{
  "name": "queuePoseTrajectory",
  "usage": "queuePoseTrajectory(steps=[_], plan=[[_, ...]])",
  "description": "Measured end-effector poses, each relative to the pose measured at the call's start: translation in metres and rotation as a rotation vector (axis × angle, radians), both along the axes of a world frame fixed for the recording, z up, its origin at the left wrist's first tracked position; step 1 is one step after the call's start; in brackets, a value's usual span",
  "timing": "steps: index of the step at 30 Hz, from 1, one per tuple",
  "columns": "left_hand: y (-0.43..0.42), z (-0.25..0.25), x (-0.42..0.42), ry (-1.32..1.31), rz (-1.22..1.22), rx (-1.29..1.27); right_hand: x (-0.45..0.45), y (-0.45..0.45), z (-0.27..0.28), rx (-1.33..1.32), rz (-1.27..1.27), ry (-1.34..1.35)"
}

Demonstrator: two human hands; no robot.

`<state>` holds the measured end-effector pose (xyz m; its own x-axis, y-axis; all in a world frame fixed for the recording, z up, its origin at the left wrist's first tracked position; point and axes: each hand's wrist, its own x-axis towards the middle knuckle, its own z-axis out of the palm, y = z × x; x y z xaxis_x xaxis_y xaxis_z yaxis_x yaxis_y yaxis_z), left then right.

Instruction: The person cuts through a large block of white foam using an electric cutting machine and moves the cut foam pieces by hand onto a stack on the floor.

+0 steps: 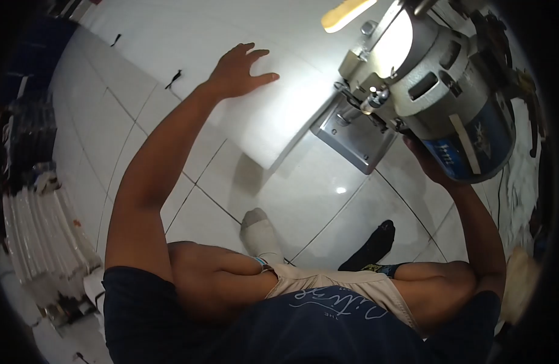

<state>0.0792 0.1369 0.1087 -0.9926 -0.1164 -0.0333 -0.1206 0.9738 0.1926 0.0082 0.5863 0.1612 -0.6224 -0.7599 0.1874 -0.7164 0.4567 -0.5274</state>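
A cloth cutting machine [407, 97] with a grey motor housing and a blue label stands on the right, its lamp lit. Its flat metal base plate [352, 134] meets the edge of a thick white stack, apparently layered fabric [255, 124]. Over that stack, my left hand [242, 71] is open with fingers spread and holds nothing; whether it touches the surface is unclear. My right hand [426, 162] is beside the lower part of the motor housing, which hides most of its fingers. A yellow handle [346, 15] juts out at the machine's top.
White floor tiles [319, 212] lie under my feet. Several wrapped white bundles [46, 233] are piled at the left, below a dark stack [30, 133]. Small black strips [174, 79] lie along the white stack's left edge. White material [522, 200] is heaped at the far right.
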Motion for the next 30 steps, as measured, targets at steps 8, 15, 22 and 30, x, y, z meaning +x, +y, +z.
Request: queuePoseTrajectory(steps=[8,15,22,30], plan=[[0.039,-0.051,-0.009,0.148,-0.103,-0.033,-0.001,-0.002,-0.008,0.247,0.042,0.465],[0.040,-0.064,-0.008,0.200,-0.086,0.008,0.012,-0.027,0.007,0.219,-0.022,0.130],[0.039,-0.072,-0.009,0.260,-0.070,0.043,0.016,-0.048,0.016,0.336,-0.049,0.051],[0.040,-0.081,-0.008,0.273,-0.058,0.029,0.011,-0.047,-0.011,0.338,-0.108,0.230]])
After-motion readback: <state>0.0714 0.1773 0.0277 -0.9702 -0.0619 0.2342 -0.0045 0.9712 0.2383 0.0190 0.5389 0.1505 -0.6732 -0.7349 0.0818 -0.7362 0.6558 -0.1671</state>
